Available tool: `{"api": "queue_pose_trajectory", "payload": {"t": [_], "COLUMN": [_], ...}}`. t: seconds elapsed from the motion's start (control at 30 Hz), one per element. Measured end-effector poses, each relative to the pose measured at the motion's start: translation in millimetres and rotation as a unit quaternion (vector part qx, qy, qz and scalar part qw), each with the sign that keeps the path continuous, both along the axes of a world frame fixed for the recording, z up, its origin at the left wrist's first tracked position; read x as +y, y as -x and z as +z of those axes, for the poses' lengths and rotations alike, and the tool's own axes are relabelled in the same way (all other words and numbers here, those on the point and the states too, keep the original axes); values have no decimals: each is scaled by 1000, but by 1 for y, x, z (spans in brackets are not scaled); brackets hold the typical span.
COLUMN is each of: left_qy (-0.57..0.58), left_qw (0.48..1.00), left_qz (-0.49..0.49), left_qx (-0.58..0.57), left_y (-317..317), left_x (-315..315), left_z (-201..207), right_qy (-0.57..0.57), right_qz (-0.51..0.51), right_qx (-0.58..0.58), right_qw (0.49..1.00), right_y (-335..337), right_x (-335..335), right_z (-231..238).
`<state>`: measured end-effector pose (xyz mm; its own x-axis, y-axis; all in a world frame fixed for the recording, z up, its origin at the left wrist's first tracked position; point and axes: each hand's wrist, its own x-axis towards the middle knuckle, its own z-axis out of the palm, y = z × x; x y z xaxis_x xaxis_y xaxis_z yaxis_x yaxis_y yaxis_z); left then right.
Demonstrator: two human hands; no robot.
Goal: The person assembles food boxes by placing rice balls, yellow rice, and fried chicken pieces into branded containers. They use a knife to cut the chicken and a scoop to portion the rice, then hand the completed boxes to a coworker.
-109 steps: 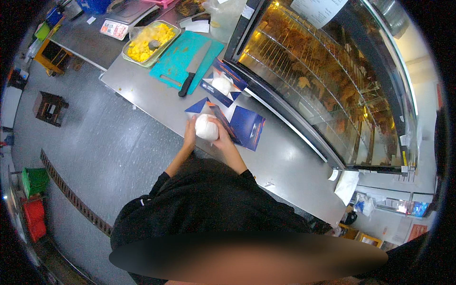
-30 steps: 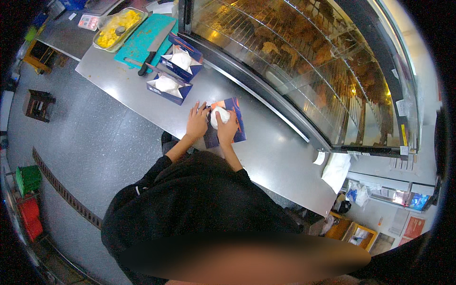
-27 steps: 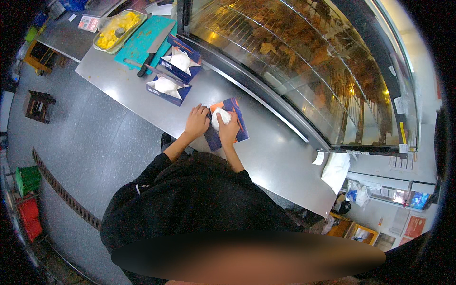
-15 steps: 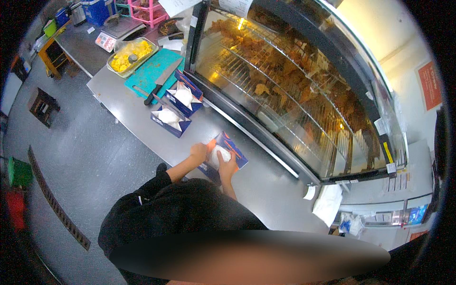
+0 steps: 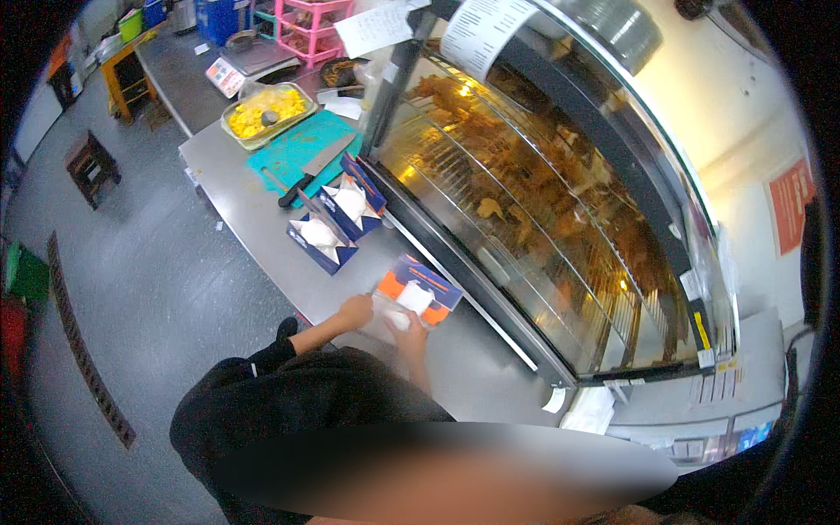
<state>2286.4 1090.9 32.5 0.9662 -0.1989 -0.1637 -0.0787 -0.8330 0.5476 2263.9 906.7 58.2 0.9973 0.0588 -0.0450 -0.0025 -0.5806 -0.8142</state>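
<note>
On the steel counter in front of me lies an open blue and orange takeaway box [image 5: 442, 296], its back panel facing up. White paper [image 5: 415, 298] bunches inside it. My left hand [image 5: 354, 312] is closed at the box's near left edge, seemingly pinching it. From the near side my right hand [image 5: 408, 336] curls its fingers around the white bundle; what the paper wraps is hidden. Two similar boxes stand to the left, a nearer box [image 5: 322, 248] and a farther box [image 5: 354, 208], both open at the top with white paper showing.
A glass warming cabinet [image 5: 516, 210] with browned food on racks runs along the counter's far side. Beyond the boxes, a knife [image 5: 319, 168] lies on a teal cutting board [image 5: 293, 144], beside a tray [image 5: 229, 131] of yellow pieces. A stool [image 5: 92, 171] stands on the floor at left.
The view has shifted slightly. The box in front of me shows more of its orange inside, and my right hand has slid toward the near edge of the white bundle.
</note>
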Motion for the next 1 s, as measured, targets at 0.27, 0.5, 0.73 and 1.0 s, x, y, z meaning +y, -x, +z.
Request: {"api": "queue_pose_trajectory", "payload": {"t": [0.27, 0.5, 0.73, 1.0], "left_qy": [15, 116, -114, -442], "left_qw": [998, 959, 937, 821], "left_qz": [-13, -234, 149, -119], "left_qx": [56, -106, -296, -341], "left_y": [3, -24, -159, -367], "left_x": [-6, 43, 386, 640], "left_z": [28, 27, 77, 94], "right_qy": [349, 359, 333, 225], "right_qz": [-124, -10, -106, -220], "right_qx": [-48, 163, 113, -120], "right_qw": [928, 919, 930, 942], "right_y": [-14, -7, -25, -124], "right_x": [6, 10, 66, 249], "right_z": [-70, 3, 151, 194]}}
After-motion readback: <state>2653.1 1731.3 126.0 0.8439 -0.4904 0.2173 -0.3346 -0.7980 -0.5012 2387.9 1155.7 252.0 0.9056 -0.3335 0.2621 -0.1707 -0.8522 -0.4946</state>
